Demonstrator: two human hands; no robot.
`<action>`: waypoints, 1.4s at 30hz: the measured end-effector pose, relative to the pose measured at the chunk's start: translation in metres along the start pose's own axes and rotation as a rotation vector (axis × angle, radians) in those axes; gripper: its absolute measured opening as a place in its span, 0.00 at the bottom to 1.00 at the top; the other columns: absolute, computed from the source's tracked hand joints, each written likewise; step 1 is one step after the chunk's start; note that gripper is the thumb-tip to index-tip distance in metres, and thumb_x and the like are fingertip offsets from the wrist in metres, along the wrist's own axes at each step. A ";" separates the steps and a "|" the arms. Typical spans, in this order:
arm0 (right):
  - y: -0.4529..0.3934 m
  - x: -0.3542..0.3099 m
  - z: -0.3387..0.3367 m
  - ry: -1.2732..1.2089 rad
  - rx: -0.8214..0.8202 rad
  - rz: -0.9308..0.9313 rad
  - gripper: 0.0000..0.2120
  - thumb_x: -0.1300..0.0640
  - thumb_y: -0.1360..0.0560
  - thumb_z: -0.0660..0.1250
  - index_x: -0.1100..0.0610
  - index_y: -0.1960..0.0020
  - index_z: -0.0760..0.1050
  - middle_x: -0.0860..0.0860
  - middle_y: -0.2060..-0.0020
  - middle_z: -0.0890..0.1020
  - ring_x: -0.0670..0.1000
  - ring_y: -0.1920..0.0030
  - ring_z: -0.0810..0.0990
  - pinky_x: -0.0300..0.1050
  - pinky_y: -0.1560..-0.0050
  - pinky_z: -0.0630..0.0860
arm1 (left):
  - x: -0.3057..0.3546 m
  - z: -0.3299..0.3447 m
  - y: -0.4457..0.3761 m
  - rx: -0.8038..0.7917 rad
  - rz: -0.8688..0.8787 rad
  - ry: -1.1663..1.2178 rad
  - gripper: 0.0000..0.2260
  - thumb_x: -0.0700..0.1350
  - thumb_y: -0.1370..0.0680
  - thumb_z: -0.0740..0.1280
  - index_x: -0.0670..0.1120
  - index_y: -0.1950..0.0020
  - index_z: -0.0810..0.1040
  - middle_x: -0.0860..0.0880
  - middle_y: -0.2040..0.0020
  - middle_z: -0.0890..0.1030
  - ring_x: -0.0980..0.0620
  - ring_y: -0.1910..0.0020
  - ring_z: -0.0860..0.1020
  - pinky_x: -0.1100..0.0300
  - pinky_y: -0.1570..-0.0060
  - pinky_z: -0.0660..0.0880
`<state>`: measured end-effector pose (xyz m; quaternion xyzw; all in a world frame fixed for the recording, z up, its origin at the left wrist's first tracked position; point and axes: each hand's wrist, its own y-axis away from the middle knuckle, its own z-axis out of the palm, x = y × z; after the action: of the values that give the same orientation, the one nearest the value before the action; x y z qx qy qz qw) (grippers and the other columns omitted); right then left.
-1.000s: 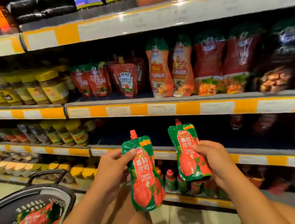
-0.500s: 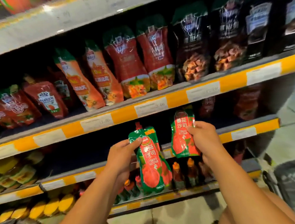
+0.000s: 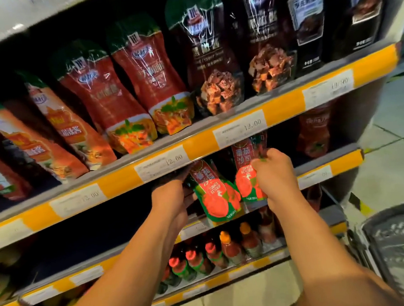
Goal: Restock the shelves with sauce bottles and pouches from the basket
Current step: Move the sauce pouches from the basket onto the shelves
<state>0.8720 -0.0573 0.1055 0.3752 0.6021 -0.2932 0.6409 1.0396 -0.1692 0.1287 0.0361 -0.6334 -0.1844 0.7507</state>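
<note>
Supermarket shelving with yellow-and-white price strips fills the view, tilted by the wide lens. Just under the middle shelf edge (image 3: 219, 137), two green-and-red tomato ketchup pouches are held up at the mouth of the shelf below. The left pouch (image 3: 215, 195) leans to the left, its top hidden behind the price strip; the left hand (image 3: 173, 201) grips its left edge, fingers curled round it, though their tips are in shadow. The right pouch (image 3: 245, 173) stands nearly upright, just beside the first; the right hand (image 3: 274, 173) pinches its right edge, thumb and fingers closed on the film. Farther right on that shelf stands a red pouch (image 3: 314, 132) in the dark. Above, red and dark sauce pouches (image 3: 131, 98) stand in a row. Below, small red sauce bottles (image 3: 230, 247) with orange and red caps line the lower shelf. At the near right is the grey basket (image 3: 401, 245), its contents blurred.
</note>
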 end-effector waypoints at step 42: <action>-0.052 0.019 -0.010 0.055 -0.010 0.057 0.23 0.65 0.19 0.60 0.47 0.29 0.74 0.46 0.46 0.84 0.48 0.48 0.83 0.48 0.51 0.82 | -0.081 0.020 -0.059 -0.239 0.332 -0.703 0.22 0.47 0.22 0.75 0.50 0.28 0.75 0.50 0.30 0.79 0.48 0.30 0.76 0.43 0.30 0.73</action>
<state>0.8260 -0.0761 0.0799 0.3969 0.6101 -0.2613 0.6340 0.9958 -0.1943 0.0396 -0.2194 -0.8228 -0.1339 0.5070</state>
